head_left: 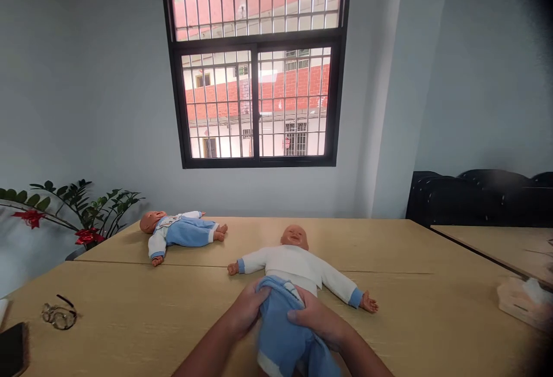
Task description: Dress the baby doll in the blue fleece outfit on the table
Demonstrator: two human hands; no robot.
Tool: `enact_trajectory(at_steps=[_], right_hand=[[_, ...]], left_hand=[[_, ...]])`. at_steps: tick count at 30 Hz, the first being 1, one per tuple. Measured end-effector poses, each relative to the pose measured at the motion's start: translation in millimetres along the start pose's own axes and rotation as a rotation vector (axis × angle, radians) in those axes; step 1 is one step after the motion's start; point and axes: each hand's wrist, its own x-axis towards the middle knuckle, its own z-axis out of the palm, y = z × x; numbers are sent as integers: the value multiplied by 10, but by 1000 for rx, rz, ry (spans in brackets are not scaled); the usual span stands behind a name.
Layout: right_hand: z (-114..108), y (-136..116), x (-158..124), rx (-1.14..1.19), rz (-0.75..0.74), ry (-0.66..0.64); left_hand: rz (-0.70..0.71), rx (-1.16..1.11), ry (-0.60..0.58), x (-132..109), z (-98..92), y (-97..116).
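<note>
A baby doll [295, 237] lies on its back on the wooden table [173, 308], head toward the window and arms spread. It wears a white top [289, 261] with blue cuffs. Blue cloth pants [283, 328] with pale hems are over its lower body. My left hand [250, 308] is closed on the left edge of the pants' waist, thumb on top. My right hand [317, 318] grips the right side of the waist, its thumb pressed on the cloth. The doll's legs are mostly hidden under the cloth.
A second doll [190, 233] in blue and white lies at the back left. Glasses [60, 315] and a dark phone [14, 351] are at the left. A tissue pack [525, 302] sits at the right. A plant [93, 212] stands beyond the left edge, black chairs [484, 198] behind right.
</note>
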Motion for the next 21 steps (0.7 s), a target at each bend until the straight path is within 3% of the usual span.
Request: enact_trajectory(at_steps=[3,7,14,18,21], right_hand=[[-20,-26,-31,-36,56,-49],[-128,-19,-22,-96,-32,44],[-118,37,-13,59,-64,131],[8,-13,-81,67,27,34],[74,-85,-142,17,166,-75]], left_hand=[[-46,-129,-7,-6,42,-46],[-114,-144,-87,-49,35,-18],[-256,-37,-470,-185,-58,95],[-352,204,-469,-239,-61,133],[-302,128,-383,-203,-34,104]])
